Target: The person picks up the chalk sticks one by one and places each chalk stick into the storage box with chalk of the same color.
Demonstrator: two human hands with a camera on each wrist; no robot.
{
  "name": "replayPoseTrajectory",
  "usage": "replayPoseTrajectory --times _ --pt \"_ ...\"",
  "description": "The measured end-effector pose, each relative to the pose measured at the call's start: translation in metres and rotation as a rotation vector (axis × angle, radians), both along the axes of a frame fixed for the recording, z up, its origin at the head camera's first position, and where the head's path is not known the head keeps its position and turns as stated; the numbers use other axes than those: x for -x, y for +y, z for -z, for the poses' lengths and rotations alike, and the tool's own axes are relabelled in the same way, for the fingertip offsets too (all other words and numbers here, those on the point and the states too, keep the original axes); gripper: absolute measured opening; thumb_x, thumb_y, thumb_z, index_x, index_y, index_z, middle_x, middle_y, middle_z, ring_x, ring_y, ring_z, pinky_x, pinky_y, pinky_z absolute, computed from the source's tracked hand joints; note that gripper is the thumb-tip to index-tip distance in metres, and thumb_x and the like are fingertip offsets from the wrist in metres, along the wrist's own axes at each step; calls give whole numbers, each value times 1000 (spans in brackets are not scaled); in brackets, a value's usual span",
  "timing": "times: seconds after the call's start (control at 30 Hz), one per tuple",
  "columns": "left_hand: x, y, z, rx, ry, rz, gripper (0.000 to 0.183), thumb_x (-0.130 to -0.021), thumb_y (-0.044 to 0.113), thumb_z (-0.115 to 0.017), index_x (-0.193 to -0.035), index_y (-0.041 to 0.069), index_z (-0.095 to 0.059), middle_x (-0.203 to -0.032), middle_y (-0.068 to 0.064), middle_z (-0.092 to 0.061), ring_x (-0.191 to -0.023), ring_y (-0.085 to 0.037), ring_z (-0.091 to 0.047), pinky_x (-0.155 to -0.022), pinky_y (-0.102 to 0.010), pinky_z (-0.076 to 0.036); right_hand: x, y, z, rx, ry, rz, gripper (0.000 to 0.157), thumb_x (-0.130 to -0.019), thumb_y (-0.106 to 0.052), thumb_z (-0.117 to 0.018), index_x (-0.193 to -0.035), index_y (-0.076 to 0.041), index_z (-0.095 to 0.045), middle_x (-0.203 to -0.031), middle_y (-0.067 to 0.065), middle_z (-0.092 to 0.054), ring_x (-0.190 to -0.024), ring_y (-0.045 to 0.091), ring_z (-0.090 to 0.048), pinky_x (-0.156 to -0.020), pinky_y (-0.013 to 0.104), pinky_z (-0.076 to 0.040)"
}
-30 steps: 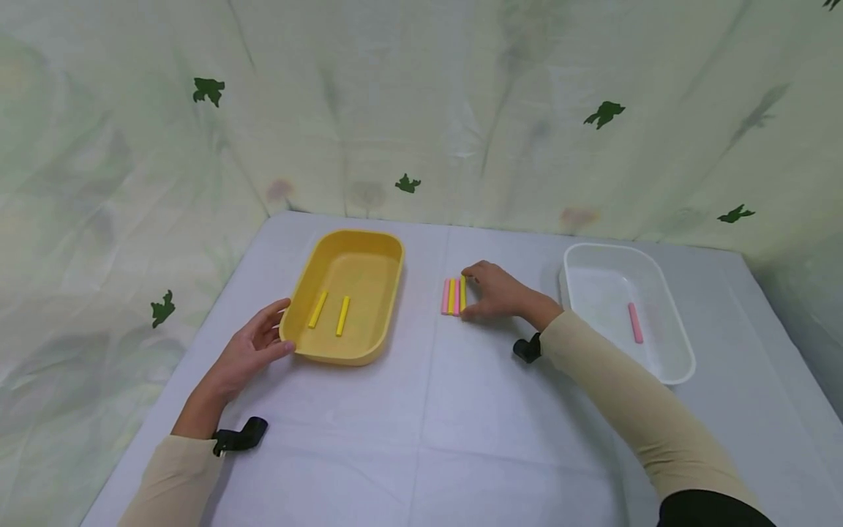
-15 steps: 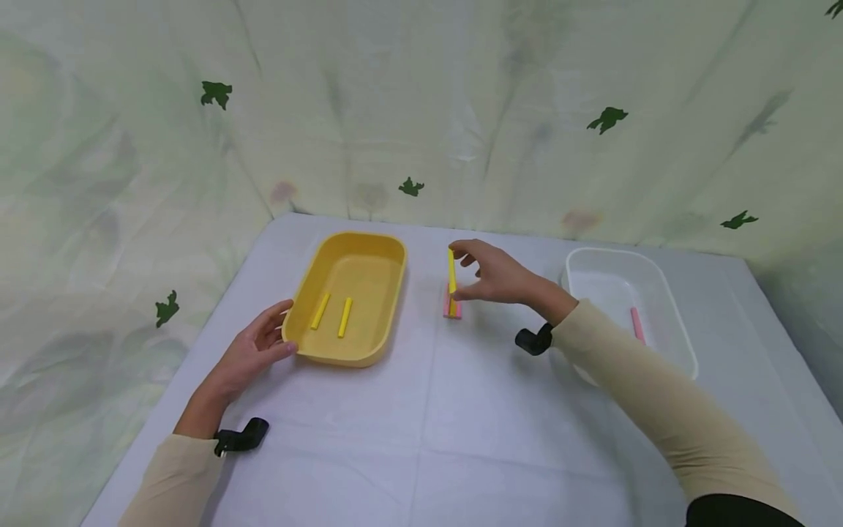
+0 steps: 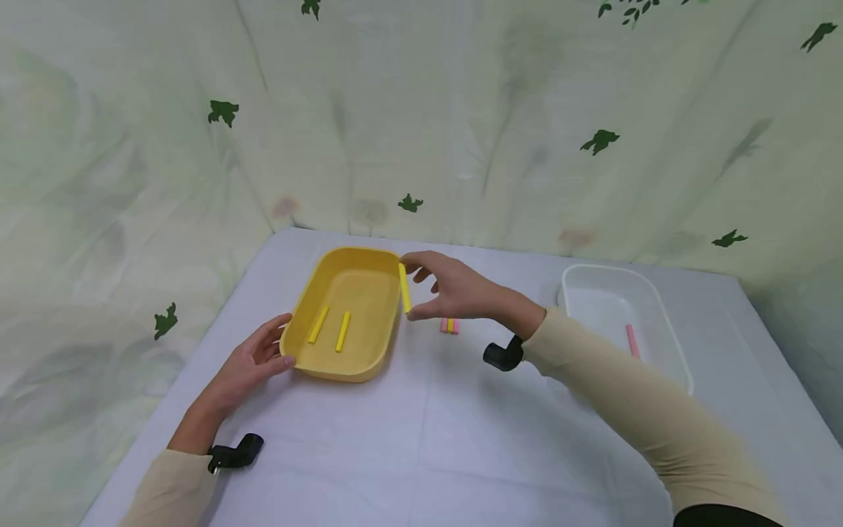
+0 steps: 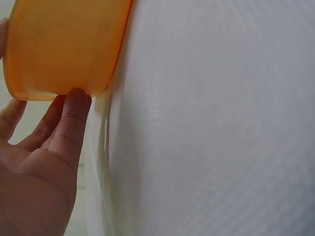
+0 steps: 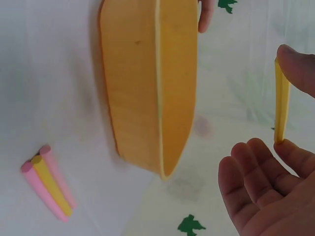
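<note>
My right hand (image 3: 454,287) pinches a yellow stick (image 3: 405,288) by its two ends, between thumb and finger, at the right rim of the yellow tray (image 3: 380,357). In the right wrist view the held stick (image 5: 281,103) stands apart from the tray wall. Two yellow sticks (image 3: 318,325) lie inside the tray. My left hand (image 3: 246,366) holds the tray's near left corner, thumb and fingers against its wall (image 4: 64,54). Right of the tray, a yellow stick between two pink sticks (image 5: 42,187) lies on the table, partly hidden by my right hand in the head view.
A white tray (image 3: 609,282) stands at the right with a pink stick (image 3: 632,341) in it; my right sleeve (image 3: 612,388) covers part of its near side. White cloth covers the table (image 3: 342,454). A patterned curtain (image 3: 461,132) hangs behind.
My right hand has lifted the yellow stick off the row's right end and carried it left to the yellow tray's rim. My left hand keeps its place on the tray.
</note>
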State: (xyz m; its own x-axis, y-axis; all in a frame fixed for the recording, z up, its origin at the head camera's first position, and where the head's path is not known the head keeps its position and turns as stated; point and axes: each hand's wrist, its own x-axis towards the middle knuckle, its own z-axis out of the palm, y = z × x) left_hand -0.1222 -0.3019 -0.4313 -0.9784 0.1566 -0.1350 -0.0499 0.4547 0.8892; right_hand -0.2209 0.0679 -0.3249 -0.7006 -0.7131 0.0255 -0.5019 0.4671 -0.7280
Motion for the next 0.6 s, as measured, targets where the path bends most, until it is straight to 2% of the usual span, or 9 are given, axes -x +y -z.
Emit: replayPoseTrajectory --times 0.1,0.2,0.23,0.3,0.47,0.6 --pt "0 1 0 20 -3 0 79 -95 24 -67 -158 13 -21 -157 -26 -32 -133 -13 -49 -88 -1 -41 -4 -12 -4 4 -17 -19 79 -81 -25 -81 -147 -11 -42 -140 6 -53 -125 24 -55 -99 41 -52" --pt "-1 0 -3 40 -11 -16 80 -94 26 -67 -158 14 -21 -157 -25 -32 -140 -38 -40 -88 0 -40 -5 -27 -8 -8 -25 -49 78 -82 -24 -79 -147 -9 -40 -141 7 -53 -127 25 -54 -100 39 -52" --pt "-1 -1 -4 49 -12 -21 80 -94 27 -67 -158 14 -21 -157 -25 -33 -140 -41 -38 -88 1 -40 -5 -32 -9 -12 -26 -57 78 -82 -25 -79 -147 -9 -40 -141 8 -53 -127 25 -54 -101 40 -51" --pt "-2 -1 -5 53 -9 -29 80 -94 28 -68 -158 14 -22 -157 -25 -34 -138 -37 -42 -88 0 -40 -5 -42 -10 -19 -29 -63 78 -83 -26 -78 -148 -8 -40 -141 7 -53 -127 23 -55 -101 38 -51" --pt "-3 -1 -5 48 -13 -34 79 -94 28 -68 -158 16 -23 -155 -23 -36 -133 -17 -47 -89 -1 -41 -4 -58 -5 -30 -70 -64 79 -83 -30 -78 -149 -10 -38 -142 6 -52 -129 23 -55 -102 33 -50" --pt "-4 -2 -4 35 -21 -33 79 -94 26 -68 -158 16 -23 -156 -23 -36 -132 -11 -47 -89 -2 -42 -4 -65 1 -48 -97 -62 80 -83 -32 -78 -150 -12 -38 -143 6 -52 -129 22 -54 -103 31 -49"
